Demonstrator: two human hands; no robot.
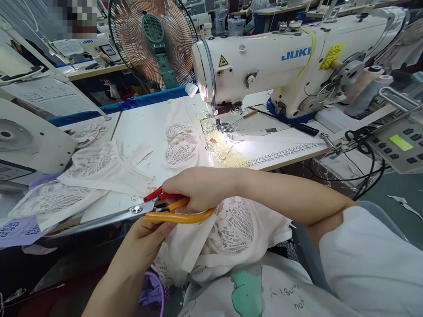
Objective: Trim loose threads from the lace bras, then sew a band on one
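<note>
My right hand (198, 187) is closed around the handles of a large pair of scissors (180, 217). One loop is orange, a red part shows beside it, and the metal blades point left along the table's front edge. Just below the handle, my left hand (148, 237) is closed, thumb pressed in; what its fingers hold is hidden. On my lap, under both hands, lies a bundle of off-white lace bras (233, 226). More lace bra pieces (95, 165) are spread on the table to the left, and a pair of lace cups (180, 145) lies near the sewing machine.
A white JUKI sewing machine (251, 61) stands at the back right, its needle area lit. Behind the table is a large fan (153, 39). Another machine (29, 136) is at the left. A control panel (399, 141) juts in at right; a purple basket (161, 290) stands below.
</note>
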